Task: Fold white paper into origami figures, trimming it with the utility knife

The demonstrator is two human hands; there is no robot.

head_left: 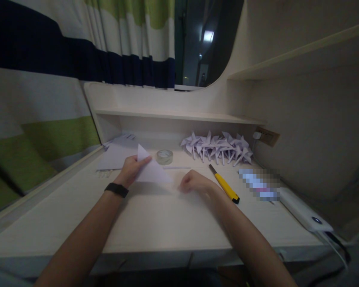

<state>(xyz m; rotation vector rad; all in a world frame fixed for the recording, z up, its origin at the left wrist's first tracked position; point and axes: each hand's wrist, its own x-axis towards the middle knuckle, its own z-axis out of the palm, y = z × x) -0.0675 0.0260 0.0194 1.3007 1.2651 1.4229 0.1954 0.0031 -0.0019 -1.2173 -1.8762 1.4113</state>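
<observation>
Both bare forearms are stretched forward and angled inward. The left hand, with a dark band worn at its wrist, is raised slightly, its fingers pinched together. The right hand is held low, knuckles up, fingers curled under.

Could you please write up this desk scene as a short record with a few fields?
Setting: pale wooden desk with a shelf above, striped curtain behind
Left hand: grips the folded white paper triangle at its left edge
Right hand: presses on the desk by the triangle's right tip
Nearby: tape roll, yellow utility knife, flat paper sheets
Back right: pile of paper pinwheels
Far right: white power bank
</observation>
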